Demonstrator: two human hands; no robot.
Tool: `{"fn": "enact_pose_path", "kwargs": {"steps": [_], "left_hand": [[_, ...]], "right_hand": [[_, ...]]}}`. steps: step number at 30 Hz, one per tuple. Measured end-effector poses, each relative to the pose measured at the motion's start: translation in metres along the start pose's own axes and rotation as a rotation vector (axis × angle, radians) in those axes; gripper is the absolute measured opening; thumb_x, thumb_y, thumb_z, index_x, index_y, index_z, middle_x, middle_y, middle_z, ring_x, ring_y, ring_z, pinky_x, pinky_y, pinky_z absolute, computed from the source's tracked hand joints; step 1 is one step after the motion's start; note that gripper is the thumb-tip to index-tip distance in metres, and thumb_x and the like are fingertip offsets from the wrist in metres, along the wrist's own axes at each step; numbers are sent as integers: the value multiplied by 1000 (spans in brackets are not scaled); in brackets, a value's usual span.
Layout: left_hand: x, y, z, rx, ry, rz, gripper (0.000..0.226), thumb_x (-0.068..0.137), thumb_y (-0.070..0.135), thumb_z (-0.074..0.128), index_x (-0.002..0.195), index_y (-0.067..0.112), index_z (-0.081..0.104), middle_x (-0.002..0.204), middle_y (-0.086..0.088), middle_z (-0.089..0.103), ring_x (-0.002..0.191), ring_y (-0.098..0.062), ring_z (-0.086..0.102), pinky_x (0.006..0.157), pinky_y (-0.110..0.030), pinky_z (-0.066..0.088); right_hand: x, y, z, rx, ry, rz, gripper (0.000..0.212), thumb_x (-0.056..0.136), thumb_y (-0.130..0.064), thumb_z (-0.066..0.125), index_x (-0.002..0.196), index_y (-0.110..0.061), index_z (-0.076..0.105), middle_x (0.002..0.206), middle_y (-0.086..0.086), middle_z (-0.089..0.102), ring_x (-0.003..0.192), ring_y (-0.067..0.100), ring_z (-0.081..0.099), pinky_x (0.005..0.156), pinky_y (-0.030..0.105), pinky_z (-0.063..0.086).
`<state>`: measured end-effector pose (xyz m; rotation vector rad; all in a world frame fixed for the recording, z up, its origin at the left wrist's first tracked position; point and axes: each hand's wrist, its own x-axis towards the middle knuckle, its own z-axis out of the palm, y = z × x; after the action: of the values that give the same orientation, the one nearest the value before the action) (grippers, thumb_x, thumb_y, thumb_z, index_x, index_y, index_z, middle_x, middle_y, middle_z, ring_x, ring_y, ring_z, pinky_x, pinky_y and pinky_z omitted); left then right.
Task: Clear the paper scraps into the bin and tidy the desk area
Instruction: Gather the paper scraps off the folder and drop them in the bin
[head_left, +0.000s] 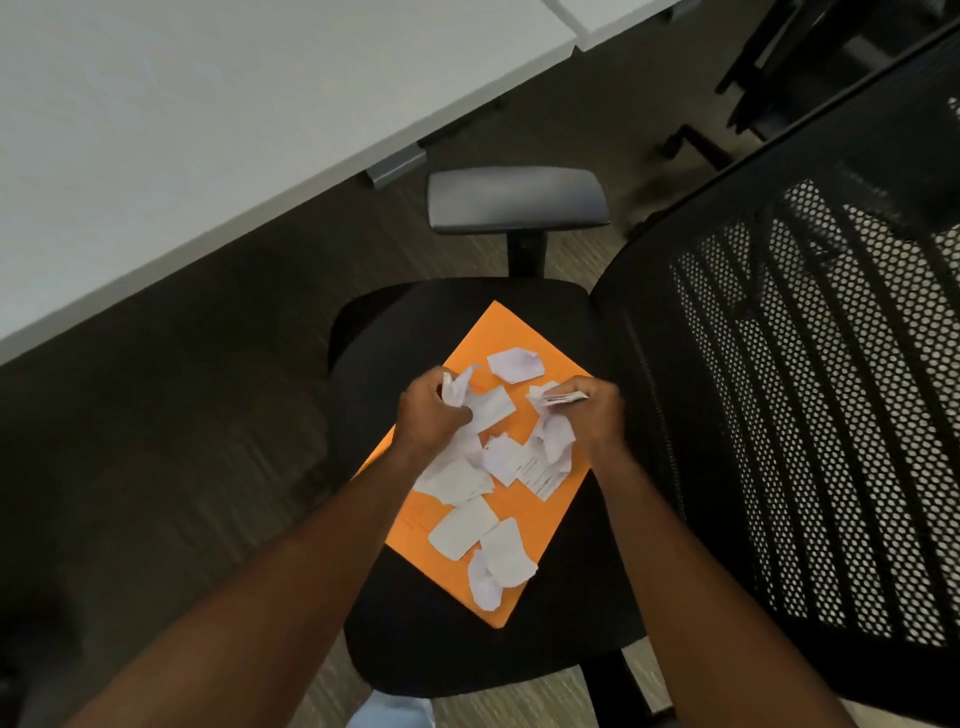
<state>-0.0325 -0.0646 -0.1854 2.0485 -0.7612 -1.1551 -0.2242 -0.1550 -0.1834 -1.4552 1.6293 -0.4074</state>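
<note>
An orange folder (522, 340) lies flat on the black seat (415, 644) of an office chair. Several torn white paper scraps (462, 527) are scattered over it. My left hand (431, 415) is closed around crumpled white scraps (457, 387) at the folder's left edge. My right hand (592, 410) is closed on a small stack of scraps (563, 398) at the folder's right edge. More scraps lie between and below both hands. No bin is in view.
The chair's mesh backrest (810, 389) stands on the right, its grey armrest (517, 200) beyond the seat. A white desk (182, 114) runs across the upper left. Dark floor (182, 415) lies to the left. Other chair bases (696, 143) sit at the upper right.
</note>
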Motion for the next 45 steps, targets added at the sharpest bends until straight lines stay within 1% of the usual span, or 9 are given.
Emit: {"fn": "enact_pose_path", "kwargs": {"steps": [4,9,14,18,22,27,38,42,45], "left_hand": [[-3,-3,-14,-200,4,-69,26,77,0,77,96,13,65,96,-9,69,88,-26,69,73,-42,61],[-10,-1,-36,-364,-25,-122,30,81,1,76,105,15,65,103,-7,70,93,-24,70,73,-36,61],[-10,2,-63,-487,30,-164,30,81,3,77,101,23,66,106,-6,72,98,-22,70,83,-43,61],[-13,-4,-92,-596,107,-210,31,79,-1,76,97,23,66,105,-9,72,98,-25,71,84,-44,61],[-24,-17,-136,-648,197,-190,32,79,-6,74,97,21,67,104,-11,72,94,-25,71,76,-37,60],[-47,-46,-198,-667,284,-173,27,81,1,76,98,19,65,110,-11,70,99,-28,69,86,-47,60],[-149,-194,-355,-821,594,-268,26,82,-2,75,88,18,59,95,-1,64,83,-16,66,67,-30,57],[-203,-277,-401,-848,736,-338,23,81,-9,72,90,10,61,89,-3,66,79,-17,66,66,-30,56],[-244,-340,-432,-847,808,-384,25,80,-8,71,95,11,64,87,-3,67,77,-17,66,67,-31,56]], "right_hand": [[-8,-10,-3,150,-32,133,23,76,6,76,71,-16,72,78,4,72,79,22,69,78,37,58],[-25,-40,-5,349,-55,257,14,81,6,72,89,-4,69,82,6,67,70,17,63,50,17,53],[-37,-68,0,528,-134,313,21,82,5,71,102,0,68,90,13,69,75,23,67,56,26,56],[-43,-89,18,587,-162,319,17,79,5,73,89,-9,71,85,13,70,78,26,67,72,36,54],[-57,-121,51,545,-203,305,25,78,-1,77,102,-5,71,95,17,71,92,34,69,82,43,55],[-89,-169,103,502,-316,199,11,82,5,71,89,-3,68,79,9,68,74,23,64,69,34,51],[-214,-242,274,435,-617,141,35,73,10,74,107,2,69,90,15,70,84,30,67,66,33,56],[-277,-247,342,391,-707,147,23,75,14,71,87,-5,70,82,12,70,78,28,67,64,34,56],[-324,-247,392,313,-779,153,22,76,12,71,84,-8,71,85,12,69,78,26,66,66,34,55]]}}
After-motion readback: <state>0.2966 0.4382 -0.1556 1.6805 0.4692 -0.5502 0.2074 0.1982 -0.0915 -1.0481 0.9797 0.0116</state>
